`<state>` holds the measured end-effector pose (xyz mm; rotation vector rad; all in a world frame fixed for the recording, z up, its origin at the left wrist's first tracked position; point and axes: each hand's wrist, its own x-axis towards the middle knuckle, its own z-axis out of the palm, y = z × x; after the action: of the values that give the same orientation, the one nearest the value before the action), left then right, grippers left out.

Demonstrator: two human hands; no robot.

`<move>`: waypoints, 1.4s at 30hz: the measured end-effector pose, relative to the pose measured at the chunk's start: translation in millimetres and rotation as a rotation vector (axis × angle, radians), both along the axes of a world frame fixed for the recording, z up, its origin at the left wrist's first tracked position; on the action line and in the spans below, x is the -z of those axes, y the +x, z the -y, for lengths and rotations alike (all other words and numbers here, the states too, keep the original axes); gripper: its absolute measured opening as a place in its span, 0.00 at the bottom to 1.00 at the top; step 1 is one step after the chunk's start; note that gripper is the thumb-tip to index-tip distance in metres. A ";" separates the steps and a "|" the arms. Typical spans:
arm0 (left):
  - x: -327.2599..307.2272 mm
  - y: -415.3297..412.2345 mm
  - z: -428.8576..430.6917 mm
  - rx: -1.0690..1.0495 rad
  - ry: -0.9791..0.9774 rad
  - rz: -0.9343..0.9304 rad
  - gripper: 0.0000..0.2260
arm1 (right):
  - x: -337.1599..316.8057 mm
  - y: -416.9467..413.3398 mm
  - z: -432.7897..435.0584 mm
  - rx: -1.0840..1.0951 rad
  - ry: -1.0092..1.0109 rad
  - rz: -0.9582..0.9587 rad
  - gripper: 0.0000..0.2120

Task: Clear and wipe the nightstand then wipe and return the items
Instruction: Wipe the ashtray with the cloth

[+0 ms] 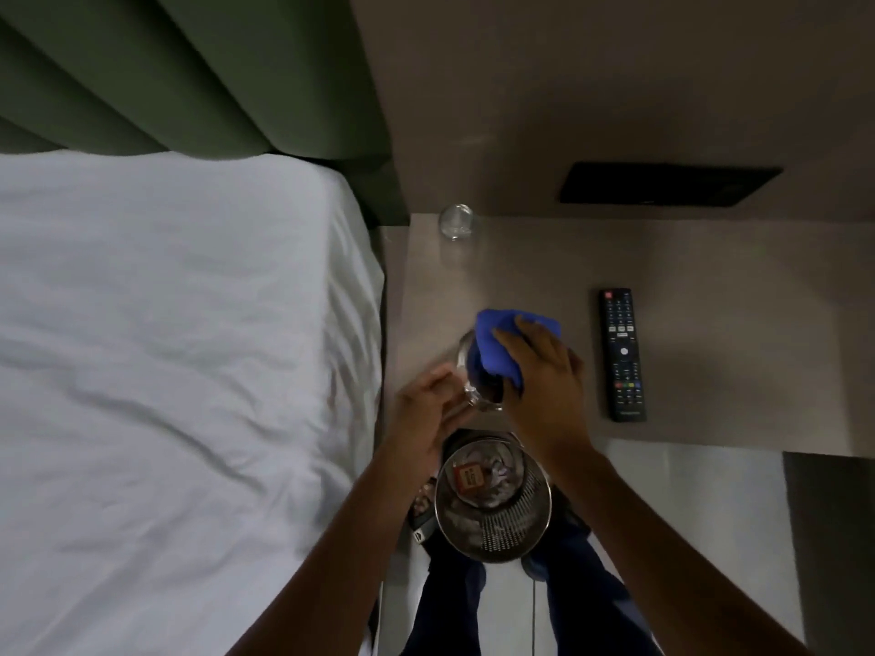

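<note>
My left hand (428,409) grips a clear drinking glass (473,371) tilted on its side above the front edge of the brown nightstand (710,258). My right hand (544,371) presses a blue cloth (497,343) into and over the glass's mouth. A second clear glass (457,221) stands upright at the nightstand's back left corner. A black TV remote (623,355) lies flat on the nightstand, to the right of my hands.
A metal waste bin (492,504) with wrappers inside stands on the floor just below my hands. A bed with a white sheet (180,352) and green headboard (189,73) fills the left. A black wall panel (667,183) sits above the nightstand.
</note>
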<state>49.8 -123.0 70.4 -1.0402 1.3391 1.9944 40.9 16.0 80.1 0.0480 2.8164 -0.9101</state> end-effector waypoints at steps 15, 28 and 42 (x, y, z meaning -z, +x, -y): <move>139.2 -166.3 -111.8 -0.172 -0.251 -0.072 0.11 | 56.2 5.1 -133.2 0.255 -0.261 0.158 0.16; 84.8 -88.7 -197.3 0.221 -0.665 -0.304 0.12 | 75.4 4.6 -247.8 0.928 -0.823 0.384 0.06; 113.6 14.5 -464.1 1.078 -0.346 -0.497 0.13 | 94.2 55.2 -444.7 0.746 0.062 0.108 0.05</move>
<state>64.3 341.1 -43.2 0.1673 1.9582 1.2066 96.2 460.6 -14.2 1.1743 2.7241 -0.8921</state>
